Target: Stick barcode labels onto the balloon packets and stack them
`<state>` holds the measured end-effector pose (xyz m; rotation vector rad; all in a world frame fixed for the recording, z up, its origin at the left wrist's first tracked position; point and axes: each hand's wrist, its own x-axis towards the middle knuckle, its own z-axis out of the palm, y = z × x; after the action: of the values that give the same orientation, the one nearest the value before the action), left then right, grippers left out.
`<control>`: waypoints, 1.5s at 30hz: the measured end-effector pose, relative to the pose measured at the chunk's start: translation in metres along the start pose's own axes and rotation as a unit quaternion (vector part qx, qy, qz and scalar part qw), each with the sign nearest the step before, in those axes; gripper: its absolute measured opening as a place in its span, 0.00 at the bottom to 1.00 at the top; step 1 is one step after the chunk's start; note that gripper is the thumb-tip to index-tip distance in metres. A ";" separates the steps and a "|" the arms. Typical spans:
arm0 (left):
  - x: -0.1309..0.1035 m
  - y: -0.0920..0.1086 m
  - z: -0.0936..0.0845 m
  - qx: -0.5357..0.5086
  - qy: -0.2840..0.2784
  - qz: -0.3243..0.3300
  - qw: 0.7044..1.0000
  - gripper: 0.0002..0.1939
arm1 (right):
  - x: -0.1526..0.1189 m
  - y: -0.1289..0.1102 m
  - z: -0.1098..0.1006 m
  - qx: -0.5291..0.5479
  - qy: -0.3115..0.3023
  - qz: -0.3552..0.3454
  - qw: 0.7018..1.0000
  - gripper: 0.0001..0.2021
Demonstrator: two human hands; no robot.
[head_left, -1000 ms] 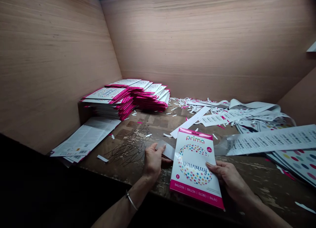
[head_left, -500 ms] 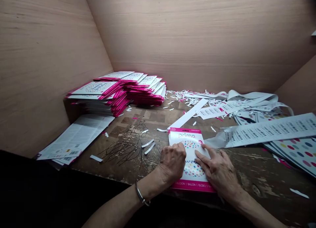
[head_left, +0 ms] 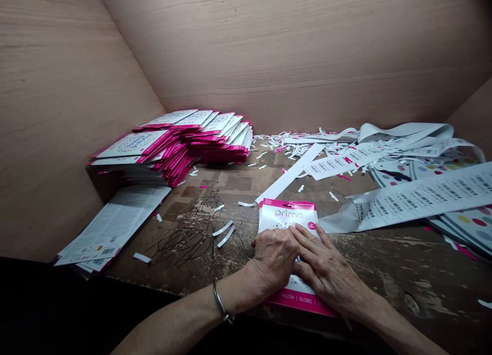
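Observation:
In front of me, near the table's front edge, lies a small stack of white and pink balloon packets [head_left: 294, 214], its top one printed "prima". My left hand [head_left: 273, 257], with a bracelet on the wrist, rests closed on the left half of the top packet. Its fingers are curled under, and whatever they hold is hidden. Flat across the packet's right half lies my right hand [head_left: 325, 268], fingers stretched out and their tips touching my left hand. Together the hands cover the middle of the printed front.
Tall stacks of balloon packets [head_left: 219, 134] stand at the back left, with packets lying back side up [head_left: 115, 227] before them. A strip of barcode labels [head_left: 426, 196] crosses the right side over dotted packaging [head_left: 472, 227]. Paper scraps [head_left: 300, 145] litter the back. Wooden panels [head_left: 269, 53] enclose the table.
My right hand has moved left across the packet until its fingers meet my left hand. My left hand stays closed on the packet, slightly lower. The view has shifted a little.

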<state>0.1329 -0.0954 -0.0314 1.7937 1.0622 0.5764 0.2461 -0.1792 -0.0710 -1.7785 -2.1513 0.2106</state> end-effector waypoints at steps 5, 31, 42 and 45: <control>-0.018 -0.018 -0.020 0.205 -0.028 0.105 0.973 0.08 | 0.001 0.002 -0.002 -0.001 0.007 -0.010 1.000 0.24; -0.023 -0.055 -0.057 0.224 0.169 0.153 0.948 0.12 | -0.002 0.004 0.004 -0.062 0.021 -0.033 0.997 0.25; -0.018 -0.061 -0.070 -0.158 0.150 -0.149 0.965 0.08 | -0.003 0.005 0.007 -0.063 0.026 -0.041 0.997 0.25; -0.021 -0.054 -0.067 -0.021 0.189 -0.072 0.979 0.06 | -0.001 0.002 0.005 -0.058 0.025 -0.049 0.997 0.25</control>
<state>0.0500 -0.0711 -0.0482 1.5894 1.4125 0.8669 0.2464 -0.1792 -0.0769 -1.7135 -2.2500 0.0167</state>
